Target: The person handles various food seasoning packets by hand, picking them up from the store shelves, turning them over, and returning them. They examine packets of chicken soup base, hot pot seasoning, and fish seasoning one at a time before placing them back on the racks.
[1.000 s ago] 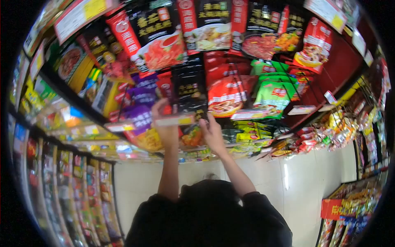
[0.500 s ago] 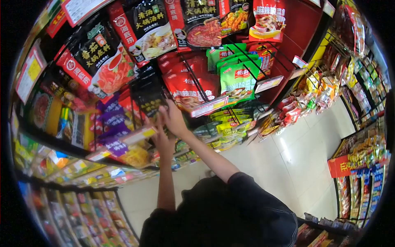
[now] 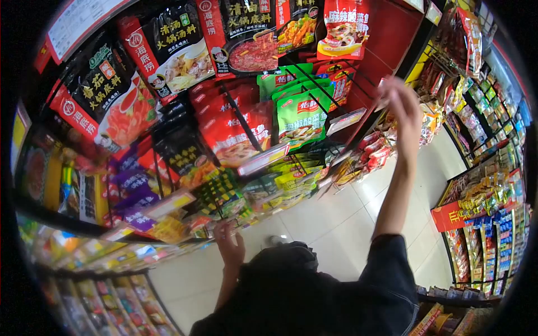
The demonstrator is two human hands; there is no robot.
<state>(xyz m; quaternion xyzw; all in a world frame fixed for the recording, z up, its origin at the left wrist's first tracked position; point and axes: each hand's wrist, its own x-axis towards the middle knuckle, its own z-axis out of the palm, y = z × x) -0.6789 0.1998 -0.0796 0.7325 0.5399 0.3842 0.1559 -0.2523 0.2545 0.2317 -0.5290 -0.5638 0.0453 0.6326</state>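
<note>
My right hand [image 3: 404,109] is stretched out to the far right, fingers extended and a little blurred, overlapping the end of a shelf hook with its price tag. Low at the left, my left hand [image 3: 228,243] hangs just below the shelf edge, its fingers apart with nothing in them. Close above it are green-and-black packets [image 3: 219,193] on a hook and a black seasoning packet [image 3: 182,148]. Between the two hands hang red pickled-fish seasoning packets [image 3: 238,134] and green ones [image 3: 302,115].
Large black-and-red hotpot base packets [image 3: 171,47] line the upper rack. Purple packets [image 3: 134,187] hang at the left. Price tags [image 3: 263,159] stick out on metal hooks. Snack bags [image 3: 378,145] hang at the right, above the tiled floor [image 3: 342,210]. Other stocked shelves [image 3: 482,246] stand across the aisle.
My hands, together at the black packet before, have separated. The right hand swung far right and up, while the left dropped below the shelf edge. The view shifted, moving the packets leftward.
</note>
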